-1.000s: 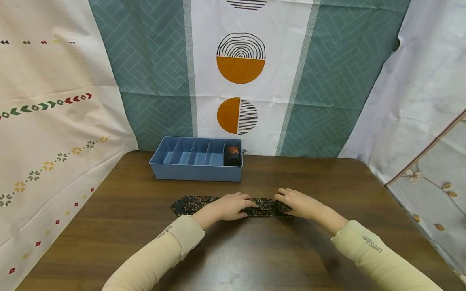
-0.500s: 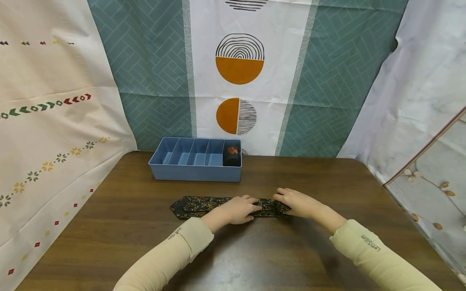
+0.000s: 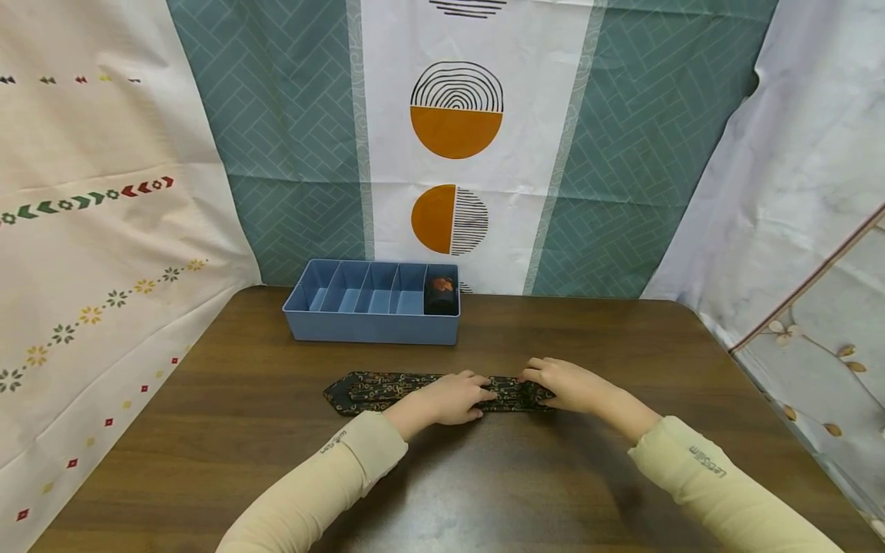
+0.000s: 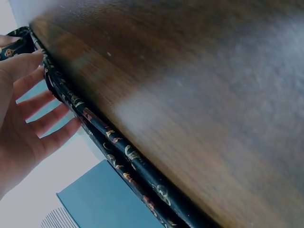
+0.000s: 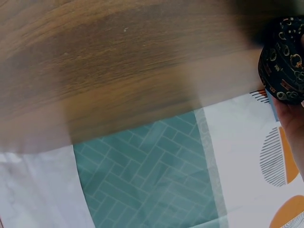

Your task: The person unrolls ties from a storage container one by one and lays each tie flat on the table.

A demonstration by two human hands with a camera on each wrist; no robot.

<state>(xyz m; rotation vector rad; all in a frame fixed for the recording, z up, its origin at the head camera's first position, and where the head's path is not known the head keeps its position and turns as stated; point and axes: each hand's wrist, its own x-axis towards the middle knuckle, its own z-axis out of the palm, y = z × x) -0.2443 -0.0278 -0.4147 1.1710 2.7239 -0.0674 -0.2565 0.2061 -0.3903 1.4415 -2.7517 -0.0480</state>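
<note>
Right grip [image 3: 568, 387] holding the tie [image 3: 394, 386] by its rolled end [image 5: 280, 66]; left grip [image 3: 449, 399] loose-fingered on its length
It lies across the table [image 3: 249, 415]; probably light, soft, slippery; best held by the roll's sides

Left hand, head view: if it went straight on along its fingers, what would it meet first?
Probably the rolled end of the tie, gripped by the right hand. The left hand already touches the flat part; its exact height there is unclear.
</note>
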